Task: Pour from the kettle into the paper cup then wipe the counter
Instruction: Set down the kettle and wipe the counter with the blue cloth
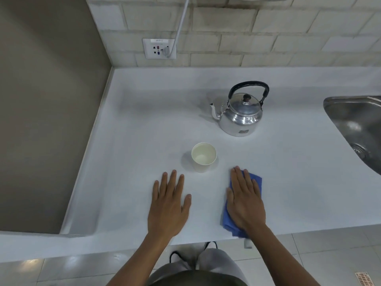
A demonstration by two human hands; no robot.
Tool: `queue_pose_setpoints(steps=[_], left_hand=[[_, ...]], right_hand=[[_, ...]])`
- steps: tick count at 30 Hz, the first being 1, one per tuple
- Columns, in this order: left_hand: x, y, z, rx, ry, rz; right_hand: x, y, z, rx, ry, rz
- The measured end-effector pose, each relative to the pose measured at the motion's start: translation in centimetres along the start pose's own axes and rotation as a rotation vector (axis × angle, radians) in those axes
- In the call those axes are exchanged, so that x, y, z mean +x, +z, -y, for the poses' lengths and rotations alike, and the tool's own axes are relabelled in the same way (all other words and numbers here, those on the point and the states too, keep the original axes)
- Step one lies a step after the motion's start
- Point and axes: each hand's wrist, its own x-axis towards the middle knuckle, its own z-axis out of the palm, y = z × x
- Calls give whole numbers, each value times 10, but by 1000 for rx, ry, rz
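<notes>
Right hand flat on blue cloth, left hand beside (palm down)

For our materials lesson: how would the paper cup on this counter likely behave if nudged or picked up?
The paper cup probably weighs little and would slide or tip easily: it stands upright, unsupported, on the smooth counter. Its thin wall likely dents if squeezed. Whether it holds liquid is unclear.

Even, soft overhead light — faint shadows beside the paper cup, glare on the kettle; wide-angle bending at edges, slight softness.
</notes>
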Motion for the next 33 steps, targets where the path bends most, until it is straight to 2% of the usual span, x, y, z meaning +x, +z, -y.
queue_pose_setpoints(steps=[4, 9, 13, 17, 21, 26, 29, 33], left_hand=[[0, 1, 0, 9, -5, -11], [1, 2, 1, -17, 3, -28], [-1, 2, 1, -32, 7, -46], [-2, 2, 0, -27, 0, -47], [-1, 3, -2, -18, -1, -54], [1, 5, 1, -13, 9, -58], [1, 6, 2, -21, 9, -62], [1, 8, 2, -11, 0, -58]], right_hand=[[16, -1, 22, 4, 97, 5], [-27, 2, 29, 27, -52, 24], [-37, -5, -8, 40, -104, 20], [2, -13, -44, 4, 16, -32], [25, -11, -24, -13, 141, -19], [-19, -3, 13, 22, -52, 32], [-38, -7, -13, 41, -108, 53], [-7, -18, -55, 35, 7, -11]])
